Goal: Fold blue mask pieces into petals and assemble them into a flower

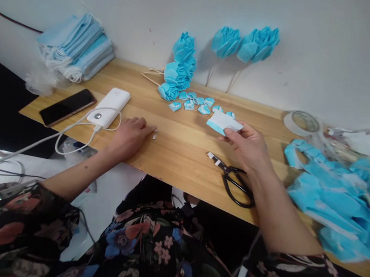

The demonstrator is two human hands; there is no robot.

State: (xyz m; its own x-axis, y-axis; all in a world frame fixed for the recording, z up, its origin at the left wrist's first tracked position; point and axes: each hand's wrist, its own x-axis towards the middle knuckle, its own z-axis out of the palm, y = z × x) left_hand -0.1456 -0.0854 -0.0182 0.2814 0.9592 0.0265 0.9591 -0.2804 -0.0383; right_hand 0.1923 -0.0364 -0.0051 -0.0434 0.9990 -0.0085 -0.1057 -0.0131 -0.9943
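Observation:
My right hand (249,146) holds a folded white-and-blue piece of mask fabric (223,122) pinched between thumb and fingers, lifted a little above the wooden table (183,156). My left hand (131,136) rests on the table with fingers curled, its fingertips at a small white scrap (154,135). Black scissors (234,180) lie under my right wrist. Several small folded blue pieces (196,103) lie in a row beyond the fabric.
A stack of blue face masks (76,46) sits at the far left. A phone (67,107) and a white power bank (109,107) with cable lie near it. Blue fabric flowers (244,42) lean on the wall. A tape roll (301,122) and cut blue fabric (335,206) lie right.

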